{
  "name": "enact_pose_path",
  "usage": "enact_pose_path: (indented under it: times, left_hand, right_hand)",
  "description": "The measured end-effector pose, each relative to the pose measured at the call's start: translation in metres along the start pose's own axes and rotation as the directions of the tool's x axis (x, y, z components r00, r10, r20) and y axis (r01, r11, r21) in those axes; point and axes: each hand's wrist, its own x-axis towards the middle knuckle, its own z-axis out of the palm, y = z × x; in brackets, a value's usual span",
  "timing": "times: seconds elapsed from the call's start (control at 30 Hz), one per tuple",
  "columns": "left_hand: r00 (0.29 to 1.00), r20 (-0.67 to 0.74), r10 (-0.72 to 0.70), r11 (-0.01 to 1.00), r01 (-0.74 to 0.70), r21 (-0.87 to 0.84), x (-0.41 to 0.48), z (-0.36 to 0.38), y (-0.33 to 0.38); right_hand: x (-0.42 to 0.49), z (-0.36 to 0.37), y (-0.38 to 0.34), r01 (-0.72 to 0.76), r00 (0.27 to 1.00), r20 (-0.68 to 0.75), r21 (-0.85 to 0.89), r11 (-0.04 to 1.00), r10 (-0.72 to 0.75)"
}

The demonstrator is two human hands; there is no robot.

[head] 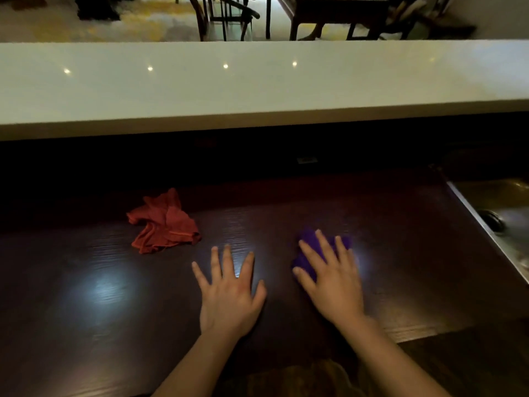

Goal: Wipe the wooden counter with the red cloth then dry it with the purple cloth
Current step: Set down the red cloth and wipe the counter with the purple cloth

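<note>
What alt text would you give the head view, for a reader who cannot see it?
A person's right hand presses flat on a purple cloth on a dark wooden counter, while the left hand rests spread on the bare wood. A crumpled red cloth lies apart to the left; a sink sits at right.

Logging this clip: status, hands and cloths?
Right hand flat on purple cloth, dark wooden counter. Left hand flat, empty. Crumpled red cloth set aside, untouched. Nothing in the way.
</note>
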Motion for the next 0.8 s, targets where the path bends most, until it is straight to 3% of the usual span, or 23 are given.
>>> enact_pose_path:
  times: [0.1, 0.17, 0.23, 0.3, 0.4, 0.47, 0.57, 0.6, 0.7, 0.8]
  left_hand:
    - [1.000, 0.006, 0.006, 1.000, -0.006, 0.014, 0.001, 0.000, 0.000]
    - [1.000, 0.000, 0.007, 1.000, -0.007, 0.013, 0.000, 0.000, -0.001]
    - [1.000, -0.012, 0.012, 1.000, -0.012, 0.008, 0.000, 0.001, -0.002]
    - [1.000, -0.012, 0.007, 1.000, -0.007, 0.000, 0.000, 0.000, -0.002]
    - [0.999, -0.017, 0.036, 0.999, -0.036, -0.011, 0.000, -0.001, 0.001]
    - [0.995, -0.014, 0.104, 0.994, -0.104, -0.025, -0.002, -0.004, 0.001]
    - [0.983, -0.014, 0.183, 0.983, -0.184, -0.023, -0.003, -0.005, 0.001]
    - [0.981, -0.007, 0.193, 0.981, -0.193, -0.015, -0.004, -0.005, 0.001]
    - [0.989, -0.003, 0.148, 0.989, -0.148, -0.014, -0.002, -0.006, 0.000]
    - [0.993, 0.005, 0.119, 0.993, -0.119, -0.017, -0.001, -0.005, 0.002]
  right_hand:
    - [-0.058, 0.010, -0.007, 0.324, 0.945, 0.023, 0.059, 0.944, -0.326]
    - [-0.058, 0.002, 0.024, 0.390, 0.918, 0.053, 0.055, 0.919, -0.393]
    - [-0.045, -0.009, 0.066, 0.252, 0.968, 0.015, 0.002, 0.968, -0.252]
    - [-0.025, -0.024, 0.103, -0.026, 0.999, -0.035, 0.009, 1.000, 0.026]
    - [-0.011, -0.024, 0.095, -0.308, 0.950, -0.045, 0.014, 0.951, 0.308]
    - [-0.022, -0.013, 0.054, -0.217, 0.974, -0.061, 0.009, 0.976, 0.217]
    - [-0.060, 0.003, 0.021, 0.182, 0.983, 0.003, 0.005, 0.983, -0.182]
    - [-0.063, 0.001, 0.032, 0.244, 0.969, 0.020, 0.024, 0.969, -0.245]
    - [-0.055, -0.013, 0.090, 0.157, 0.988, -0.001, 0.002, 0.988, -0.157]
    - [-0.016, -0.027, 0.136, -0.164, 0.986, -0.026, 0.007, 0.986, 0.164]
